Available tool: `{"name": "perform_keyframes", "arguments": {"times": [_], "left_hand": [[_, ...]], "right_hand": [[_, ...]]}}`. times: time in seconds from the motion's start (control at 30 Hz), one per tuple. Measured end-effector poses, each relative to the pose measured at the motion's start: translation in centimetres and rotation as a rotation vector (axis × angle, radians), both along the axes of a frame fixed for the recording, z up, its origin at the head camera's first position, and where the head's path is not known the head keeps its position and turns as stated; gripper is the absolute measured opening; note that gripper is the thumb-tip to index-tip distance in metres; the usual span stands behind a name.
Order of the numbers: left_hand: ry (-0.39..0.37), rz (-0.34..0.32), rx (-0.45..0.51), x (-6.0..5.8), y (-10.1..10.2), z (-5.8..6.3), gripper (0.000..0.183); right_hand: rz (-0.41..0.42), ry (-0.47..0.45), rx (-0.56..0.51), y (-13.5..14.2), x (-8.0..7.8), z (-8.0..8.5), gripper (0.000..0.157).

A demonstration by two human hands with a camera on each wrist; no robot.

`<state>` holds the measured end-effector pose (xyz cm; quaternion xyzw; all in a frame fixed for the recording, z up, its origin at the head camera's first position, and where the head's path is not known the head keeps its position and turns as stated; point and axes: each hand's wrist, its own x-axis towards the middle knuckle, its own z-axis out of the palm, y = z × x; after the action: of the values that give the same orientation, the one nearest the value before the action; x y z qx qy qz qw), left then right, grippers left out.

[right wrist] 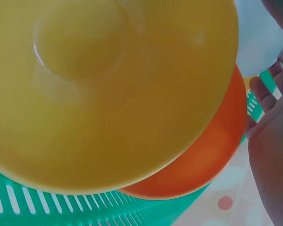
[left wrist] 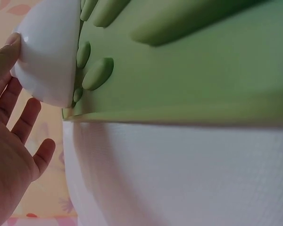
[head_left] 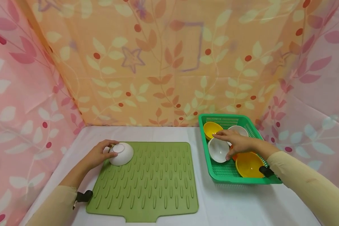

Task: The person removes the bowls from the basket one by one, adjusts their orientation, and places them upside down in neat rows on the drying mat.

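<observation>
An upside-down white bowl (head_left: 125, 156) is on the back left corner of a ribbed green drying mat (head_left: 147, 182). My left hand (head_left: 97, 154) holds it from the left, with a fingertip against its base in the left wrist view. On the right, my right hand (head_left: 238, 142) reaches into a green basket (head_left: 212, 174) and grips another white bowl (head_left: 218, 150), which faces up. Its thumb is at the near right of the rim, its fingertips at the far side. In the right wrist view, that white bowl (right wrist: 259, 42) is partly cut off by the frame edge.
A small yellow bowl (head_left: 212, 129), a white bowl (head_left: 240, 129) and a large yellow bowl (head_left: 248, 164) also sit in the basket. An orange bowl (right wrist: 203, 160) lies partly under the large yellow one. Patterned curtains (head_left: 164, 62) close off the back and sides of the white-covered table (head_left: 169, 133).
</observation>
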<state>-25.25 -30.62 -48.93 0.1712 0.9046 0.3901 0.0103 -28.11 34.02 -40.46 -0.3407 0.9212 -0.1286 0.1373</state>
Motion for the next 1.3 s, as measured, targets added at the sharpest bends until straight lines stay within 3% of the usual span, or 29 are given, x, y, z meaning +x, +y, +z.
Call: {"name": "perform_keyframes", "arguments": {"times": [0.2, 0.6, 0.87, 1.07, 1.3], "left_hand": [[0.003, -0.005, 0.019, -0.2, -0.2, -0.2, 0.051], [0.031, -0.005, 0.012, -0.1, -0.3, -0.2, 0.050], [0.033, 0.003, 0.011, -0.1, 0.0, -0.2, 0.051], [0.027, 0.009, -0.001, -0.4, 0.2, -0.3, 0.051], [0.013, 0.022, 0.004, -0.2, -0.1, -0.7, 0.051]], "right_hand": [[-0.019, 0.004, 0.027, 0.0, 0.0, -0.2, 0.120], [0.040, 0.121, 0.132, -0.8, 0.2, -0.6, 0.118], [0.040, 0.124, 0.163, -0.8, 0.1, -0.9, 0.116], [-0.015, 0.096, 0.117, -0.4, 0.5, -0.4, 0.112], [-0.095, 0.103, -0.059, 0.1, 0.7, 1.1, 0.106]]}}
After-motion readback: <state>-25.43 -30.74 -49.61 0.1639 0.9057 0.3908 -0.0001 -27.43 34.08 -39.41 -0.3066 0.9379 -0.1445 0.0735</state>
